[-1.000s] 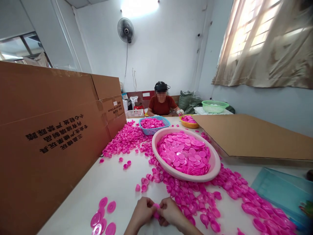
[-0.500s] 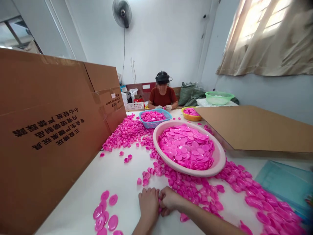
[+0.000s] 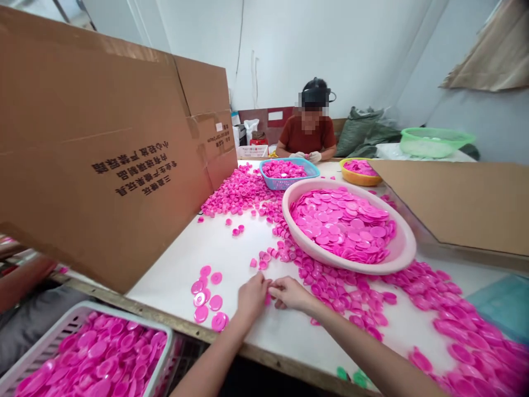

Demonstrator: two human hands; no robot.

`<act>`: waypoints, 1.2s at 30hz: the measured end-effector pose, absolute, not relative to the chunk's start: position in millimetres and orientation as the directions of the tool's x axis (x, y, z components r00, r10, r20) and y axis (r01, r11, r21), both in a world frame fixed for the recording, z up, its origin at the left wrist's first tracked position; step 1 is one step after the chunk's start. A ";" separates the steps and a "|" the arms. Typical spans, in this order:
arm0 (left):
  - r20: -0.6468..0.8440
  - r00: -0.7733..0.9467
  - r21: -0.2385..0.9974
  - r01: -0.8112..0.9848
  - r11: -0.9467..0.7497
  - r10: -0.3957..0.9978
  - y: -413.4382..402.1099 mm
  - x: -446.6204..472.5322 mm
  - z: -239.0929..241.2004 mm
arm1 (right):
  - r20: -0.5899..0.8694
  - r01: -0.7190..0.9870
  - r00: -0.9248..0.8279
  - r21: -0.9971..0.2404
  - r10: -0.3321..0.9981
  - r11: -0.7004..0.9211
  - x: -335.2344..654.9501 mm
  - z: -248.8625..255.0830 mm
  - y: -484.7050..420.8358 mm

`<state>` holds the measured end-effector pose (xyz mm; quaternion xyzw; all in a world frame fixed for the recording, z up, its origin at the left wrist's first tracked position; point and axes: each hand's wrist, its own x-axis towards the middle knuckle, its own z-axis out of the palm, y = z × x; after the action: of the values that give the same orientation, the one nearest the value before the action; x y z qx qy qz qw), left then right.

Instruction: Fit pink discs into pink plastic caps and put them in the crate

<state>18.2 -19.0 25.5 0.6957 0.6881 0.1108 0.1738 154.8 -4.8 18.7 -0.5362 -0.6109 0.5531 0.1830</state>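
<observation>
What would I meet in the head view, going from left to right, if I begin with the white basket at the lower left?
White slatted basket → cluster of loose pink discs → left hand → right hand → yellow-orange bowl → light-green basin.

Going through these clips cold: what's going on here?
Over the white table, the person's left hand and right hand pinch a small pink piece, mostly hidden. Pink discs lie to the left; a basin of similar ones stands farther back, with pink cups in front. Across the table, a co-worker has gloved hands close together.
</observation>
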 end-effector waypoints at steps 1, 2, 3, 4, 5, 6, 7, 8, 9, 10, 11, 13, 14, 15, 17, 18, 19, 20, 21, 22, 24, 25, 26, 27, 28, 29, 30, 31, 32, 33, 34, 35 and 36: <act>-0.049 -0.056 0.389 0.918 0.071 0.997 -26.8 -8.2 35.7 | -0.267 0.478 -0.365 -0.876 0.892 -0.066 150.1 19.8 -0.6; 0.001 -0.165 0.368 0.917 0.153 0.986 -37.7 -40.1 46.6 | -0.145 0.512 -0.347 -0.857 0.927 0.057 145.3 19.5 4.0; 0.057 -0.278 0.334 0.910 0.245 0.959 -51.5 -76.0 57.8 | -0.025 0.557 -0.314 -0.815 0.949 0.163 140.9 17.6 8.7; 0.115 -0.397 0.278 0.893 0.355 0.910 -68.0 -113.7 68.7 | 0.073 0.607 -0.282 -0.758 0.956 0.237 136.9 14.2 13.2; 0.172 -0.505 0.212 0.857 0.469 0.846 -85.9 -150.6 78.6 | 0.140 0.655 -0.261 -0.701 0.955 0.282 133.6 9.7 17.4; 0.195 -0.602 0.144 0.799 0.584 0.775 -103.7 -184.0 86.7 | 0.179 0.692 -0.254 -0.653 0.951 0.308 131.0 4.3 21.1; 0.154 -0.675 0.067 0.735 0.674 0.721 -119.5 -211.4 92.2 | 0.203 0.715 -0.259 -0.617 0.944 0.328 129.0 -1.4 24.2; 0.138 -0.724 -0.009 0.682 0.732 0.676 -131.6 -230.9 94.6 | 0.224 0.725 -0.270 -0.593 0.936 0.351 127.7 -6.6 26.6; 0.138 -0.734 -0.064 0.664 0.745 0.665 -138.4 -241.3 93.6 | 0.247 0.724 -0.285 -0.577 0.926 0.377 127.1 -10.9 28.3; 0.144 -0.709 -0.085 0.686 0.723 0.690 -139.3 -242.0 89.4 | 0.270 0.716 -0.299 -0.570 0.915 0.402 127.1 -13.7 29.1; 0.157 -0.650 -0.071 0.744 0.665 0.744 -134.1 -233.7 82.6 | 0.287 0.705 -0.308 -0.572 0.907 0.420 127.6 -14.8 29.1; 0.164 -0.457 0.029 0.888 0.459 0.874 -109.5 -195.8 64.5 | 0.305 0.676 -0.301 -0.600 0.903 0.428 130.5 -11.9 26.4; 0.145 -0.355 0.085 0.934 0.346 0.924 -93.0 -170.9 55.2 | 0.303 0.660 -0.279 -0.628 0.911 0.411 132.8 -8.6 23.8; 0.125 -0.274 0.114 0.959 0.260 0.954 -76.0 -145.3 46.7 | 0.290 0.643 -0.250 -0.664 0.924 0.382 135.6 -4.7 20.4; 0.103 -0.190 0.106 0.978 0.179 0.976 -45.9 -101.2 32.6 | 0.234 0.604 -0.190 -0.738 0.954 0.301 143.0 2.8 11.6; 0.097 -0.179 0.087 0.981 0.171 0.979 -34.4 -85.3 26.7 | 0.180 0.585 -0.177 -0.771 0.968 0.250 147.3 5.5 6.4; 0.090 -0.175 0.072 0.983 0.169 0.980 -25.9 -74.0 21.2 | 0.103 0.566 -0.183 -0.802 0.978 0.190 151.6 7.2 0.9; 0.083 -0.171 0.067 0.984 0.165 0.982 -20.1 -66.8 15.9 | 0.016 0.543 -0.203 -0.830 0.979 0.126 155.7 7.7 -4.8; 0.078 -0.159 0.072 0.986 0.153 0.984 -16.7 -62.8 10.7 | -0.063 0.513 -0.237 -0.855 0.970 0.070 159.0 7.2 -10.6; 0.079 -0.144 0.088 0.987 0.137 0.986 -15.3 -60.8 5.7 | -0.121 0.481 -0.276 -0.876 0.953 0.028 161.3 5.9 -16.1; 0.107 -0.130 0.138 0.984 0.114 0.986 -16.8 -59.3 -2.4 | -0.127 0.427 -0.337 -0.904 0.933 0.031 162.1 2.0 -26.3; 0.125 -0.132 0.160 0.981 0.111 0.983 -19.0 -58.4 -5.1 | -0.081 0.409 -0.348 -0.910 0.934 0.074 160.6 0.0 -30.7; 0.138 -0.135 0.174 0.979 0.110 0.981 -21.7 -57.1 -6.7 | -0.021 0.398 -0.346 -0.909 0.938 0.126 158.1 -1.8 -34.6; 0.145 -0.131 0.175 0.979 0.105 0.981 -24.6 -55.4 -7.3 | 0.039 0.391 -0.334 -0.903 0.942 0.176 155.1 -3.4 -38.1; 0.147 -0.122 0.166 0.981 0.097 0.982 -27.4 -53.6 -7.0 | 0.095 0.390 -0.313 -0.894 0.945 0.219 152.0 -4.7 -41.1; 0.154 -0.111 0.148 0.985 0.089 0.982 -30.0 -51.9 -6.3 | 0.144 0.391 -0.292 -0.884 0.946 0.255 149.3 -5.7 -43.6; 0.171 -0.107 0.126 0.988 0.086 0.979 -32.1 -50.6 -5.2 | 0.183 0.398 -0.276 -0.872 0.944 0.286 147.3 -6.5 -45.5; 0.200 -0.116 0.104 0.990 0.097 0.973 -33.8 -49.8 -4.2 | 0.216 0.410 -0.267 -0.856 0.939 0.313 146.2 -7.3 -46.8; 0.230 -0.137 0.085 0.989 0.120 0.963 -35.1 -49.6 -3.4 | 0.240 0.426 -0.268 -0.839 0.933 0.338 146.2 -8.2 -47.5; 0.252 -0.165 0.071 0.986 0.151 0.954 -35.9 -50.0 -3.1 | 0.253 0.441 -0.281 -0.823 0.926 0.358 147.0 -9.2 -47.8; 0.258 -0.185 0.065 0.983 0.174 0.948 -36.3 -50.7 -3.2 | 0.255 0.452 -0.299 -0.811 0.920 0.372 148.7 -10.5 -47.6; 0.247 -0.191 0.068 0.981 0.179 0.950 -36.2 -51.7 -3.6 | 0.248 0.462 -0.314 -0.804 0.916 0.376 150.8 -12.0 -47.2; 0.224 -0.184 0.078 0.982 0.170 0.957 -35.8 -52.7 -4.4 | 0.233 0.470 -0.318 -0.803 0.919 0.366 153.3 -13.7 -46.6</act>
<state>-52.7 -35.8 -4.4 0.6359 0.7625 0.1026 -0.0614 153.3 -46.6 -13.7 -0.4647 -0.7471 0.3178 0.3535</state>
